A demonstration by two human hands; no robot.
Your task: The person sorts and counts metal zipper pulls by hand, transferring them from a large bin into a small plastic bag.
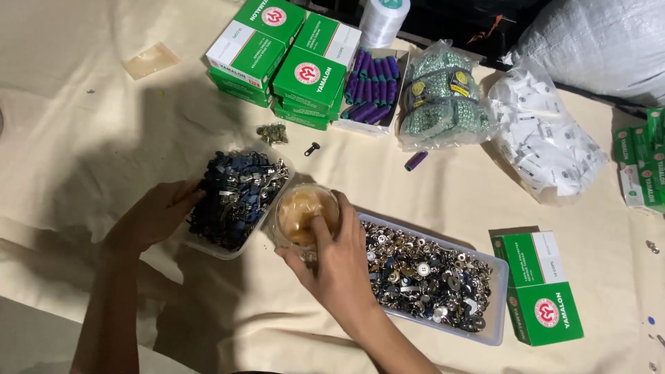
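A cream cloth (pixel 104 125) covers the table, creased and lit from above, with dark shadow falling toward the person. At the far edge stand stacked green boxes (pixel 284 59), an open box of purple spools (pixel 373 88), a clear bag of green trim (pixel 440 97), a bag of white tags (pixel 547 138) and a white thread cone (pixel 383 19). A lone green box (pixel 544 287) lies at the near right.

The right hand (pixel 339 260) is curled round a small clear cup (pixel 303 216), fingers over its rim and thumb on the near side, holding it just above the cloth. The cup sits between two trays: a tray of dark zipper pulls (pixel 239 194) on its left and a long tray of metal buttons (pixel 433 277) on its right, under the right wrist. The left hand (pixel 156 216) rests half-open against the left wall of the dark tray, fingertips touching it; whether it grips the wall cannot be told.

The cup's contents show only as a brownish blur. The boxes at the right edge (pixel 644 166) are cut off, as is the cone's top. A large white sack (pixel 603 41) fades into darkness behind the table.
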